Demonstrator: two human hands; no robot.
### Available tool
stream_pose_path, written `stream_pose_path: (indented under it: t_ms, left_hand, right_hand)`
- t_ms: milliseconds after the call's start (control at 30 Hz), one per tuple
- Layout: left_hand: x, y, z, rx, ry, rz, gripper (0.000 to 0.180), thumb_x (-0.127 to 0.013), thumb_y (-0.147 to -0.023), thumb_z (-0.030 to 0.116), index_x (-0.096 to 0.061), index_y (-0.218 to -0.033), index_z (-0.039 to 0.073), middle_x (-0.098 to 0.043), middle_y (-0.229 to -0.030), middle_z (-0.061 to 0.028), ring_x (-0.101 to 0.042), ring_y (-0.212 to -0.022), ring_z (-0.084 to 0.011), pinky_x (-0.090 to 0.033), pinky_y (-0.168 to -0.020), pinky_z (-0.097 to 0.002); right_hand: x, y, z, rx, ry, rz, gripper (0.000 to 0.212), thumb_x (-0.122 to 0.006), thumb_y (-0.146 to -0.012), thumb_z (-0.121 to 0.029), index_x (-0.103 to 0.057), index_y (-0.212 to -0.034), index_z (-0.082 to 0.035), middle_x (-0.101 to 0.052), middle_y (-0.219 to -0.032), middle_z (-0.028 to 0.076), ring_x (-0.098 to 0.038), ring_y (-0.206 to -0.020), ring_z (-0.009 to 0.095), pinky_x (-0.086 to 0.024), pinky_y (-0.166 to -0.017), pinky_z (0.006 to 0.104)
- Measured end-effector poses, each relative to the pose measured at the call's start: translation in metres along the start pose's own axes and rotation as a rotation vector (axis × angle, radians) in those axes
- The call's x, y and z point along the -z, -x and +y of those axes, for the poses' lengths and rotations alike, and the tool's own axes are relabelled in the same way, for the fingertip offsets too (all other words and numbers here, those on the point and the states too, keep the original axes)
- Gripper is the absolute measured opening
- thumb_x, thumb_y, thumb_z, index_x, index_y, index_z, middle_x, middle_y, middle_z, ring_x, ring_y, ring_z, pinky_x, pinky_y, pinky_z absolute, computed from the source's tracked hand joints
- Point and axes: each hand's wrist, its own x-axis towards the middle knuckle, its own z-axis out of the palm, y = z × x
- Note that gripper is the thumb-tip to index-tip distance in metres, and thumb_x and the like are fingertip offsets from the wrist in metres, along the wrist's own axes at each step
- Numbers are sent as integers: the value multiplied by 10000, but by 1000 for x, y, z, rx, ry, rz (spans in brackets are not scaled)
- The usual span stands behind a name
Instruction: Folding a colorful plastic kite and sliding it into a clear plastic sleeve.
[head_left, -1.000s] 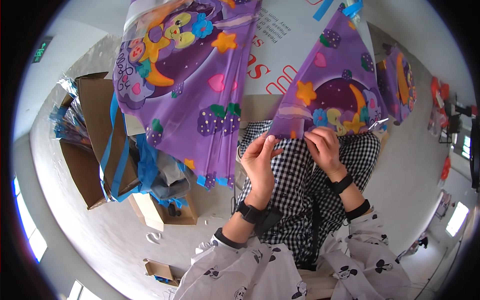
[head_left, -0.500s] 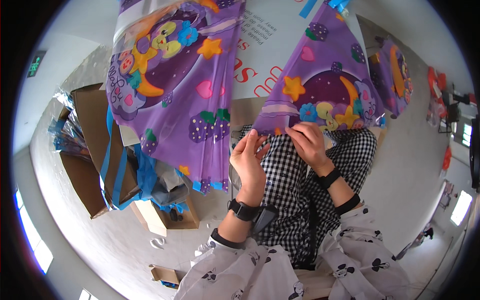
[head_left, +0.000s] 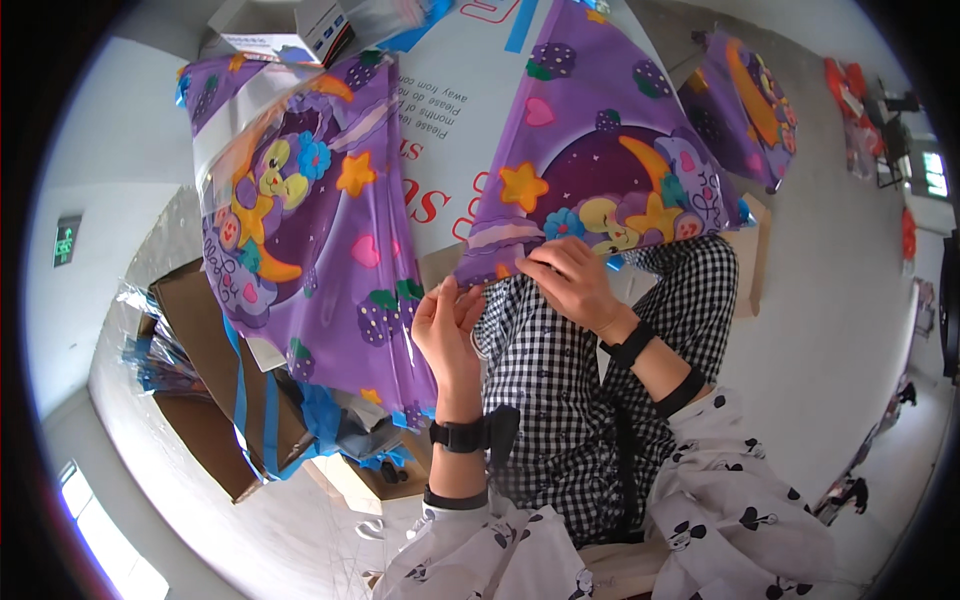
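Purple star-print triangular panel (head_left: 585,130)
We clamp its near-left corner with left hand (head_left: 447,340), near edge with right hand (head_left: 577,287).

At left are a cardboard box (head_left: 208,355), green sign (head_left: 65,243) and bright window (head_left: 112,540)

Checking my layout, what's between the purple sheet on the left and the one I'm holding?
Mostly a white printed surface, between the left sheet and held sheet, in the head view.
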Motion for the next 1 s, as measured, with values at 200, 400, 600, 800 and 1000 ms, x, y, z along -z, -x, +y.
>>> stream_pose_path:
  t_ms: [200, 400, 600, 800, 1000]
  left_hand:
    - [-84, -20, 41, -136, 113, -443, 120, -525, -990, 110, -599, -937, 32, -659, -913, -49, -664, -878, -179, -560, -848, -343]
    - [-127, 33, 98, -420, 147, -819, 56, -546, -977, 57, -535, -926, 35, -624, -1203, -233, -608, -854, -84, -499, -810, -241]
    - [-38, -10, 33, -218, -335, -250, 158, -643, -946, 135, -624, -896, -14, -669, -815, -48, -665, -729, -112, -560, -656, -248]
    - [-24, -32, 23, -143, -598, -124, 195, -639, -943, 131, -636, -879, -53, -664, -724, -71, -657, -580, -132, -523, -522, -226]
    - [-22, -35, 26, -298, -1058, -23, 145, -681, -884, 97, -629, -937, -28, -649, -711, -87, -649, -610, -164, -503, -528, -294]
  right_hand:
    - [52, -43, 35, 56, 187, 189, 287, -682, -737, -13, -689, -1021, -48, -621, -981, 59, -619, -893, 235, -515, -756, 362]
    - [120, -82, 3, 192, 307, 512, 371, -735, -647, 44, -706, -1001, -65, -637, -929, 34, -613, -795, 211, -493, -668, 335]
    - [41, -20, 20, 29, 143, 213, 300, -699, -718, -36, -688, -1017, -69, -610, -969, 28, -606, -884, 213, -500, -776, 361]
    - [3, -1, 21, -93, 69, 48, 275, -694, -760, -24, -692, -1033, -56, -617, -943, 33, -604, -883, 225, -505, -784, 359]
    - [1, 7, 20, -92, 28, 19, 299, -680, -764, -41, -688, -1063, -63, -614, -996, 29, -594, -960, 222, -501, -832, 361]
